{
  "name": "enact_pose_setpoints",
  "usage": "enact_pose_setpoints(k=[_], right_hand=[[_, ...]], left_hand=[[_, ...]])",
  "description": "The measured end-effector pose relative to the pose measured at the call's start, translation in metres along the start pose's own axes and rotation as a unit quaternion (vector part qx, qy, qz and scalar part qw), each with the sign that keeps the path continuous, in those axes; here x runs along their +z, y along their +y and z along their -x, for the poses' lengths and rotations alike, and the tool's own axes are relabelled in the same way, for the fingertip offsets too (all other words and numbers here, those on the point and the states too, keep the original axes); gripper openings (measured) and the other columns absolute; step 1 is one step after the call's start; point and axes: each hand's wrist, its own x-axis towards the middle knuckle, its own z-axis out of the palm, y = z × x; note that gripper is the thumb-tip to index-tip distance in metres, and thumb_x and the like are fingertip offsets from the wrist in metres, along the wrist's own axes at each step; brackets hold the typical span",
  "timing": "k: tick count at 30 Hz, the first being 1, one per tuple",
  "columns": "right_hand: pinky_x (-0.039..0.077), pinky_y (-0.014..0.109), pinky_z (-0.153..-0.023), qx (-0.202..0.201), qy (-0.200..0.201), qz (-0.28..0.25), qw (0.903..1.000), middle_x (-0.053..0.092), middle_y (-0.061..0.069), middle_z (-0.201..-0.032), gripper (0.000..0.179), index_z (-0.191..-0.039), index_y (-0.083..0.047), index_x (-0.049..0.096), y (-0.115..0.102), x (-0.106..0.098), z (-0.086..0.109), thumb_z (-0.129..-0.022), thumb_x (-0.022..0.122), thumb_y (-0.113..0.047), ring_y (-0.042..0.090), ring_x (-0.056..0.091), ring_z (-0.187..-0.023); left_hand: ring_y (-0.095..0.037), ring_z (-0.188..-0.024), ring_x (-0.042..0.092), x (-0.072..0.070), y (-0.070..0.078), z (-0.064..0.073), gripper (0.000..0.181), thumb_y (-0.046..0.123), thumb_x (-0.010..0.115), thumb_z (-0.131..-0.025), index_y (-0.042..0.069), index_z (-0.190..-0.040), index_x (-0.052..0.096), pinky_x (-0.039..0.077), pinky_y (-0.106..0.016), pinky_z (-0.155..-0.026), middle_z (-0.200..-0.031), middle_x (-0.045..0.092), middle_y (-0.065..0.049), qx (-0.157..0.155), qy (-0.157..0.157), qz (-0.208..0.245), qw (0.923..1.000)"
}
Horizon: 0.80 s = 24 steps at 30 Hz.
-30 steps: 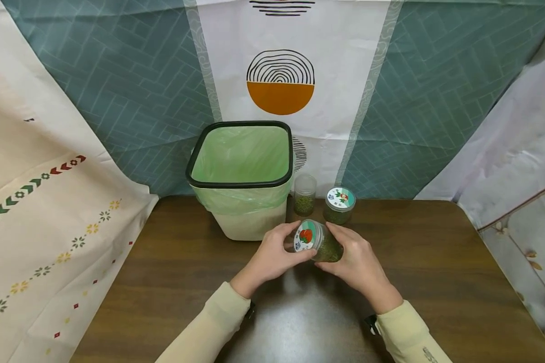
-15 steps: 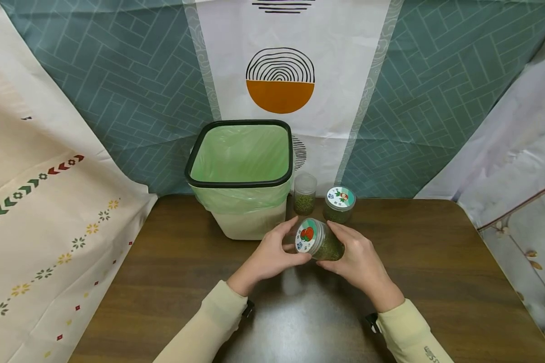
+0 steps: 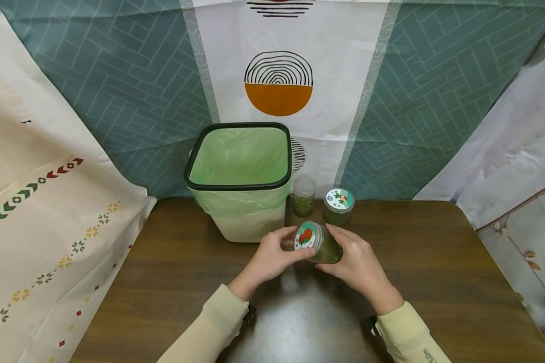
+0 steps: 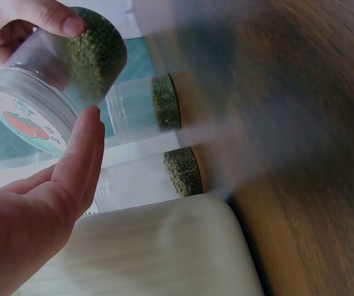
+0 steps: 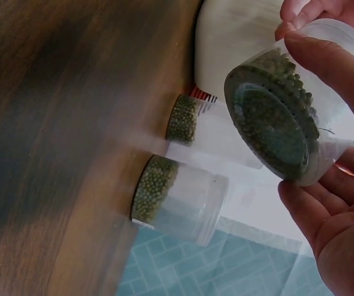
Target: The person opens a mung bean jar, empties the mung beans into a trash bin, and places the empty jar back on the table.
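A clear jar (image 3: 329,248), part-filled with small green beans, is held tilted above the table, its lid facing left. My right hand (image 3: 359,258) grips the jar's body, with thumb and fingers on opposite sides in the right wrist view. My left hand (image 3: 272,254) holds the lid end between thumb and fingers; some of those fingers are hidden behind the jar. A tomato-like red picture marks the white-and-green lid (image 4: 29,123). Behind the hands stand a narrower clear jar (image 3: 304,201) and a jar with a printed lid (image 3: 338,209), both with green beans low inside.
A cream bin (image 3: 250,222) with a black rim and green liner stands at the back, left of the jars. The brown wooden table (image 3: 436,272) extends to both sides. Patterned cloth (image 3: 141,96) hangs behind and at the sides.
Half a second ago my left thumb was lower, at the lid's bottom edge; now it lies over the lid's side again. The right hand keeps its hold. The standing jars have not moved.
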Motion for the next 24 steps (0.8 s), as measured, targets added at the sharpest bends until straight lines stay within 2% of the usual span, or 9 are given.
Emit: enact_pose_setpoints(k=[2,5,9,13,16,19,21,24], right_hand=[[0.052,0.042,-0.087,0.001,-0.001,-0.002,1.0,0.059,0.012,-0.126,0.091,-0.132,-0.008,0.053,0.0,0.001,0.001,-0.053,0.09,-0.035,0.027,0.059,-0.113],[0.052,0.041,-0.088,0.001,-0.001,-0.002,1.0,0.059,0.011,-0.126,0.092,-0.132,-0.009,0.053,0.001,0.001,0.001,-0.053,0.09,-0.036,0.026,0.059,-0.113],[0.052,0.042,-0.088,0.0,-0.004,-0.001,1.0,0.059,0.011,-0.126,0.092,-0.132,-0.009,0.053,0.002,0.001,0.001,-0.053,0.09,-0.036,0.026,0.059,-0.113],[0.052,0.042,-0.088,-0.003,-0.008,0.0,1.0,0.06,0.011,-0.126,0.092,-0.132,-0.009,0.053,0.001,0.002,-0.002,-0.053,0.09,-0.036,0.026,0.059,-0.112],[0.052,0.041,-0.088,-0.011,-0.006,0.002,0.9999,0.06,0.01,-0.125,0.09,-0.131,-0.008,0.053,0.001,0.002,-0.004,-0.054,0.089,-0.036,0.025,0.06,-0.112],[0.052,0.04,-0.088,-0.016,-0.005,0.008,0.9998,0.06,0.009,-0.125,0.089,-0.131,-0.008,0.053,0.002,0.003,-0.006,-0.055,0.089,-0.036,0.024,0.06,-0.112],[0.052,0.04,-0.088,-0.016,-0.003,0.009,0.9998,0.06,0.009,-0.125,0.089,-0.131,-0.008,0.054,0.002,0.004,-0.006,-0.054,0.089,-0.037,0.024,0.06,-0.112],[0.052,0.04,-0.088,-0.016,0.001,0.007,0.9998,0.06,0.01,-0.125,0.091,-0.131,-0.008,0.054,0.001,0.006,-0.007,-0.052,0.09,-0.036,0.024,0.059,-0.112]], left_hand=[[-0.012,-0.106,0.06,0.001,0.0,0.0,0.088,0.062,0.071,-0.068,0.016,-0.138,0.045,0.052,-0.03,-0.083,-0.121,0.059,0.004,-0.005,0.002,0.0,1.0],[-0.016,-0.116,0.055,0.0,0.0,0.0,0.091,0.056,0.075,-0.069,0.02,-0.143,0.035,0.052,-0.032,-0.085,-0.133,0.049,0.002,-0.002,-0.007,0.028,0.9996],[-0.021,-0.127,0.046,-0.002,0.003,0.001,0.088,0.034,0.079,-0.073,0.024,-0.145,0.029,0.051,-0.036,-0.09,-0.143,0.04,-0.004,0.035,-0.033,0.074,0.9961],[-0.024,-0.129,0.044,-0.009,0.013,0.005,0.083,0.018,0.076,-0.077,0.014,-0.146,0.03,0.049,-0.041,-0.094,-0.143,0.041,-0.008,0.067,-0.055,0.092,0.992],[-0.023,-0.118,0.055,-0.009,0.012,0.003,0.081,0.022,0.076,-0.077,0.009,-0.145,0.032,0.053,-0.036,-0.088,-0.139,0.046,-0.005,0.056,-0.049,0.098,0.9924],[-0.016,-0.103,0.064,-0.004,0.0,-0.002,0.083,0.039,0.077,-0.073,0.014,-0.142,0.038,0.055,-0.028,-0.078,-0.132,0.05,0.002,0.028,-0.025,0.084,0.9957],[-0.014,-0.098,0.065,-0.003,-0.002,-0.002,0.083,0.05,0.076,-0.071,0.017,-0.14,0.042,0.055,-0.028,-0.076,-0.127,0.053,0.004,0.007,-0.009,0.062,0.998],[-0.011,-0.103,0.06,-0.003,-0.003,-0.003,0.085,0.063,0.071,-0.068,0.019,-0.137,0.045,0.052,-0.028,-0.078,-0.121,0.056,0.006,-0.011,0.012,0.013,0.9998]])
